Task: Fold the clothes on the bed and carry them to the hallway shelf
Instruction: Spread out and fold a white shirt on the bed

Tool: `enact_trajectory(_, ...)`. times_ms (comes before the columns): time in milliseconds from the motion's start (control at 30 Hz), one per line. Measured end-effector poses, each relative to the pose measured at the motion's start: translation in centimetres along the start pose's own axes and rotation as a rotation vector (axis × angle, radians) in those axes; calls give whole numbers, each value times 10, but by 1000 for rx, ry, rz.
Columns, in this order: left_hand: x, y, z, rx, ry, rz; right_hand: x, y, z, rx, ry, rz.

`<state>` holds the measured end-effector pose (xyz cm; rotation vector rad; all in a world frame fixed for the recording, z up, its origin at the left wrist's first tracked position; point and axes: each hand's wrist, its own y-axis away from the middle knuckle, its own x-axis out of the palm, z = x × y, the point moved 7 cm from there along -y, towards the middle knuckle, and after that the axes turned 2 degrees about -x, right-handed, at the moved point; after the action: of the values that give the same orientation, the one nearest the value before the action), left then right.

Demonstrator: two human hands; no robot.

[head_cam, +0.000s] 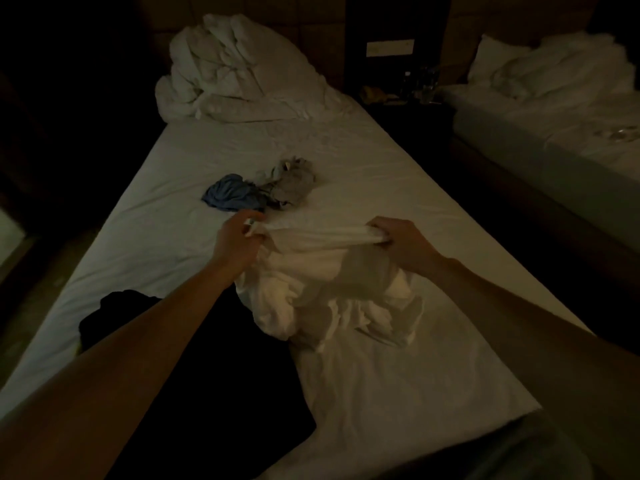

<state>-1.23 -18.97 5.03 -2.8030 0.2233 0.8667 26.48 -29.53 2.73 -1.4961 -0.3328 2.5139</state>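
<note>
Left hand: the left hand (pixel 239 237) had its fingers curled round one end of a white garment (pixel 322 278), pinching a bunched edge of the cloth above the middle of the bed (pixel 398 188).
Right hand: the right hand (pixel 398 242) gripped the other end of the same bunched edge, fingers closed over the fabric — knuckles up, thumb hidden under the cloth.
White garment: it was stretched in a taut band between the 2 hands, and the rest hung down crumpled onto the sheet toward the bed's near edge, its lower folds touching the mattress.
Blue garment: a crumpled blue garment (pixel 230 195) lay on the sheet just beyond the left hand, about midway along the bed, apart from the fingers.
Grey garment: a crumpled grey garment (pixel 291 181) lay just beside the blue one, on its right, the 2 touching or nearly so — the dim light did not let me tell which.
Dark garment: a black garment (pixel 194 358) was spread flat near the bed's near left corner, partly under the left forearm and touching the white garment's lower left folds.
Duvet: a rumpled white duvet (pixel 228 71) was heaped at the far left corner of the bed against the headboard.
Nightstand: a dark nightstand (pixel 408 98) stood just past the bed's far right corner, with glassware on it too dim to make out.
Second bed: a second bed (pixel 554 109) with rumpled white bedding stood well apart on the right.
</note>
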Motion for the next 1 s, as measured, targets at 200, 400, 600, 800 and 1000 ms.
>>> enact_trajectory(200, 2, 6, 9, -114, -42, 115, -19, -2, 6, 190, -364, 16)
enact_trajectory(400, 56, 39, -19, 93, -396, 509, -3, -2, 35, 378, -546, 180)
enact_trajectory(600, 74, 48, -45, 326, -219, 425, 16, 3, 50, 383, -646, 335)
enact_trajectory(800, 20, 14, -25, 215, -255, 188, 13, 12, 7, 168, -56, 536)
enact_trajectory(1000, -16, -2, 12, 87, -271, -40, 20, 21, -31, 464, -377, 259)
